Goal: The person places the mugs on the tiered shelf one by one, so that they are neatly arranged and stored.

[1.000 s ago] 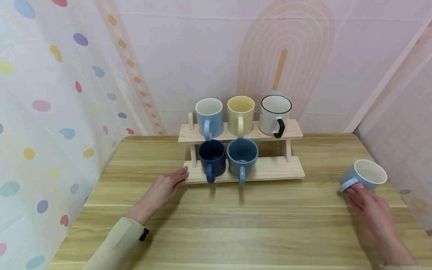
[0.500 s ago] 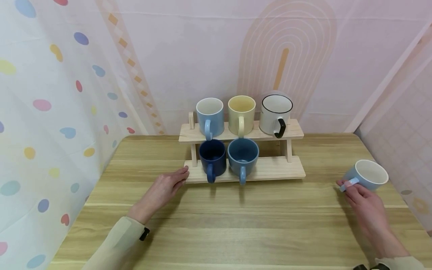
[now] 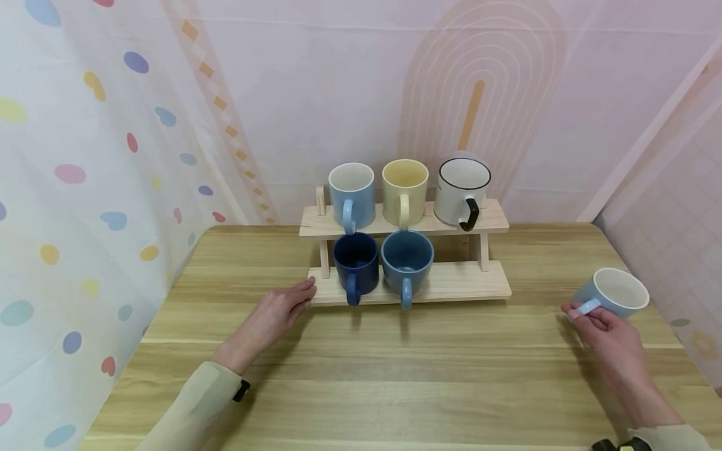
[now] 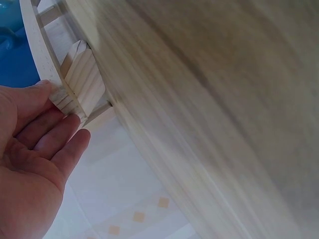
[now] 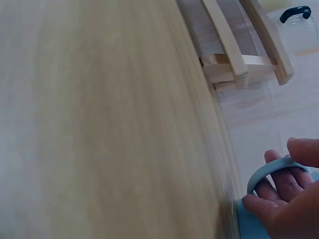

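Note:
At the right of the table, my right hand (image 3: 612, 338) holds a light blue mug (image 3: 612, 294) with a white inside by its handle (image 5: 264, 172). The thumb and fingers are around that handle in the right wrist view. My left hand (image 3: 282, 307) grips the left end of the lower board of a two-tier wooden rack (image 3: 462, 282). In the left wrist view its thumb (image 4: 42, 87) lies on the board and its fingertips are at the board's end.
The rack's upper tier bears a light blue mug (image 3: 352, 197), a yellow mug (image 3: 405, 194) and a white mug (image 3: 462, 194) with a black handle. Below stand a dark blue mug (image 3: 356, 266) and a teal-blue mug (image 3: 407, 263). Patterned curtains (image 3: 316, 94) surround the wooden table (image 3: 395, 376).
My right hand has shifted its fingers from beneath the mug's handle to holding the handle with the thumb on top. The mug has moved very slightly right. My left hand has stayed put.

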`<state>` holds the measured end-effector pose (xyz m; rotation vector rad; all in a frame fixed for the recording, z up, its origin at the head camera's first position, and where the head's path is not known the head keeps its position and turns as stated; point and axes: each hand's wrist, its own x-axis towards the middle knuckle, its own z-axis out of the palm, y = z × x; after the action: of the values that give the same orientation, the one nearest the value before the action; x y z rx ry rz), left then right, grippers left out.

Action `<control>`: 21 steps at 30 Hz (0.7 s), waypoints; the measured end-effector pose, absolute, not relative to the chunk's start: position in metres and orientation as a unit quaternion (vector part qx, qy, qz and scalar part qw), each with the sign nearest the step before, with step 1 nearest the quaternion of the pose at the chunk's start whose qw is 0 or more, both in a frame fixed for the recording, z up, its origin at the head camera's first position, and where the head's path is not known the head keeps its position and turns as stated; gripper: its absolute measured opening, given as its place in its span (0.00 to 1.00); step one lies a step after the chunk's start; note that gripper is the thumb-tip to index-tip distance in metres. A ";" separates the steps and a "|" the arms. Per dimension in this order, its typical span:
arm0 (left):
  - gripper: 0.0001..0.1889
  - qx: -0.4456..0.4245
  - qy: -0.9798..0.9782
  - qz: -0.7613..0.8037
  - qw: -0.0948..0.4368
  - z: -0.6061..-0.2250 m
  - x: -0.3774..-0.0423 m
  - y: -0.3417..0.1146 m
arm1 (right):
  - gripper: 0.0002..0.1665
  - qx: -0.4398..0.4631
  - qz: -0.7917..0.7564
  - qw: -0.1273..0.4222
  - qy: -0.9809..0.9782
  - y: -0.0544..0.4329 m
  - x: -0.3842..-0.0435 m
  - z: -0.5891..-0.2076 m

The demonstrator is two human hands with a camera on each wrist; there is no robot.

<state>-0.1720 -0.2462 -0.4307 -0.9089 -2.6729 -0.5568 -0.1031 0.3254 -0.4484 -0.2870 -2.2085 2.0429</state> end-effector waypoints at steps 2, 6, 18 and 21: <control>0.17 -0.313 -0.921 -0.192 0.131 -0.430 -0.172 -0.246 | 0.04 -0.099 0.676 0.064 -0.728 0.326 -0.102 -0.449; 0.17 -0.312 -0.921 -0.193 0.130 -0.430 -0.172 -0.246 | 0.05 -0.097 0.687 0.086 -0.715 0.326 -0.101 -0.450; 0.17 -0.310 -0.924 -0.188 0.123 -0.430 -0.172 -0.246 | 0.08 -0.088 0.733 0.122 -0.664 0.325 -0.097 -0.443; 0.17 -0.309 -0.924 -0.188 0.123 -0.430 -0.172 -0.247 | 0.08 -0.085 0.710 0.122 -0.689 0.323 -0.095 -0.439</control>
<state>-0.1718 -0.2466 -0.4301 -0.9028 -2.6960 -0.5471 -0.0948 0.3227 -0.4389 -0.2467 -2.0110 2.0716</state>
